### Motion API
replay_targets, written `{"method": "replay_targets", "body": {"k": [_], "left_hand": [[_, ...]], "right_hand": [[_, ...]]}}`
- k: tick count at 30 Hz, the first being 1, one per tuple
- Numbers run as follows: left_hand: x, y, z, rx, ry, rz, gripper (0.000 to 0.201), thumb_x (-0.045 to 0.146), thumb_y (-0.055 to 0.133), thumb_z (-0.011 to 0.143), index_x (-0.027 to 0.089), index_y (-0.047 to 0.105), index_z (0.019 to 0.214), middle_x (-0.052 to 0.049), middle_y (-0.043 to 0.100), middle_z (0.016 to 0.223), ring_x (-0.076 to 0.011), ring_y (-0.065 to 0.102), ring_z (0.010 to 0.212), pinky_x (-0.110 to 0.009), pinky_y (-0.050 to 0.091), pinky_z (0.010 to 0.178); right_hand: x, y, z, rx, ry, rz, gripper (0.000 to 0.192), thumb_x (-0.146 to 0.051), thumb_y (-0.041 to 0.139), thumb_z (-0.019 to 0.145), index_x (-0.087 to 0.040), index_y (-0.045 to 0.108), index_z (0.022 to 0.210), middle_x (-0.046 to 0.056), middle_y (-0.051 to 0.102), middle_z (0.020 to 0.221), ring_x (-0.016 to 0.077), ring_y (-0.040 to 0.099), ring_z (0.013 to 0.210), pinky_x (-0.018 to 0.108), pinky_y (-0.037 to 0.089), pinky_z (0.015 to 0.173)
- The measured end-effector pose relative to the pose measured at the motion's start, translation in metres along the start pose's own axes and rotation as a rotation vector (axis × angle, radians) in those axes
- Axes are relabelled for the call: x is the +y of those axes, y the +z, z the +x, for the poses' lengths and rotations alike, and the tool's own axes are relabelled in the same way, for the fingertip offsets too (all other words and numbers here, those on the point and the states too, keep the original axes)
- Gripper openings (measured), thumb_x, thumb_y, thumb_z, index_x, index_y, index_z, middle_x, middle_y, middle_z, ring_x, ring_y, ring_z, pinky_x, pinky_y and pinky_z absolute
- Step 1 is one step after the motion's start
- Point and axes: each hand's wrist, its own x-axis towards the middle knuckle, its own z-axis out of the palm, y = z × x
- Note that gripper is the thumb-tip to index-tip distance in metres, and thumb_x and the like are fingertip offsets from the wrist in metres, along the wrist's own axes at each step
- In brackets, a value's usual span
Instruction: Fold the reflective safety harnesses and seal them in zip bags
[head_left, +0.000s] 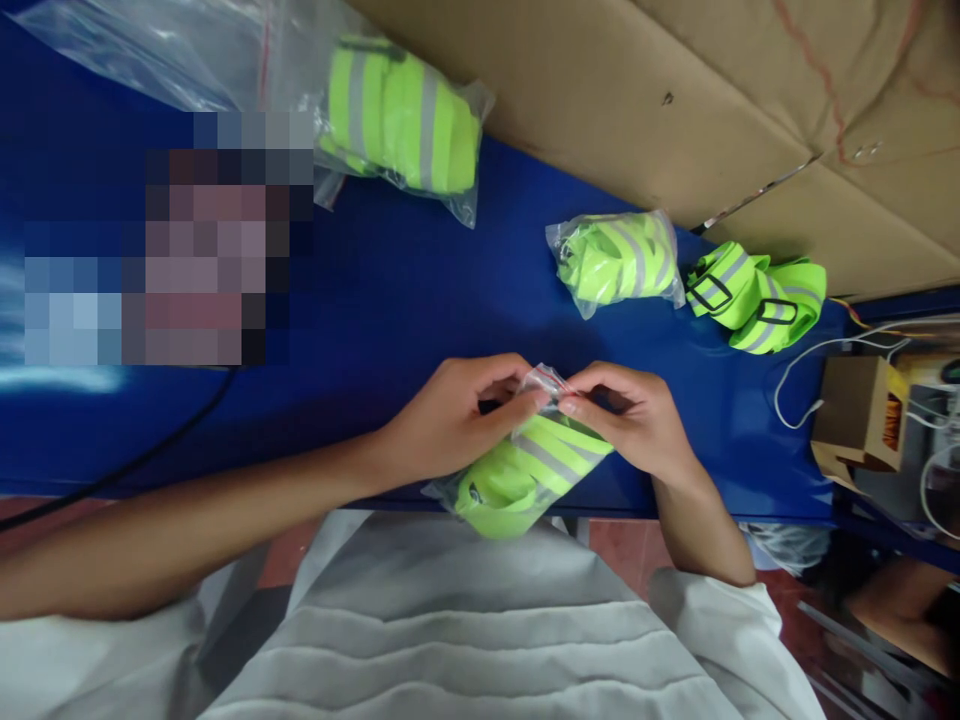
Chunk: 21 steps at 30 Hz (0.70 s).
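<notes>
A clear zip bag (551,383) with a neon-yellow reflective belt (536,465) inside hangs tilted between my hands at the front edge of the blue table. My left hand (472,410) pinches the bag's top edge between thumb and fingers. On the other side of the same edge, close to the red zip line, my right hand (630,410) grips it with thumb and forefinger. The belt lies folded in the bag, with a grey stripe along it. Whether the zip is fully closed cannot be made out.
Beyond my hands lie a bagged yellow belt (619,258), a loose folded belt with black buckles (757,295) and a larger bagged bundle (405,120). Clear plastic bags (187,50) are at the far left. Cardboard (600,90) borders the back; a small box (859,415) and white cables are right.
</notes>
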Motion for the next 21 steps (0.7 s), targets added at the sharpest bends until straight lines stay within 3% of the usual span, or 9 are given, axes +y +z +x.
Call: {"method": "replay_targets", "body": {"k": [2,8,14,21], "left_hand": [[0.000,-0.003,0.001,0.036,0.026,-0.028,0.027,0.042,0.067,0.100,0.017,0.076,0.101,-0.002,0.078,0.095,-0.0145,0.073,0.087,-0.020,0.054,0.074],[0.001,-0.004,0.003,0.166,0.086,-0.006,0.017,0.034,0.069,0.100,0.018,0.074,0.104,-0.001,0.081,0.099,-0.0120,0.076,0.085,-0.016,0.056,0.073],[-0.002,-0.001,0.003,0.175,0.098,0.040,0.018,0.034,0.068,0.100,0.017,0.071,0.097,0.000,0.079,0.090,-0.0108,0.074,0.076,-0.015,0.055,0.066],[-0.004,0.000,0.003,0.165,0.107,0.025,0.018,0.034,0.065,0.101,0.017,0.070,0.100,0.000,0.077,0.090,-0.0102,0.073,0.076,-0.016,0.055,0.068]], "right_hand": [[0.000,-0.002,0.000,0.009,-0.003,0.011,0.008,-0.027,0.083,0.089,-0.021,0.081,0.094,-0.001,0.080,0.085,0.0100,0.069,0.070,0.021,0.053,0.065],[0.001,0.001,-0.002,0.073,-0.060,-0.049,0.006,-0.024,0.083,0.089,-0.022,0.083,0.095,0.000,0.081,0.087,0.0117,0.073,0.073,0.023,0.056,0.067],[0.001,0.006,-0.004,0.110,-0.103,-0.113,0.002,-0.024,0.082,0.091,-0.022,0.082,0.091,0.000,0.082,0.086,0.0118,0.074,0.072,0.023,0.057,0.066],[0.000,0.010,-0.004,0.104,-0.090,-0.166,0.005,-0.023,0.078,0.094,-0.020,0.077,0.089,-0.002,0.079,0.083,0.0094,0.069,0.070,0.022,0.053,0.066]]}}
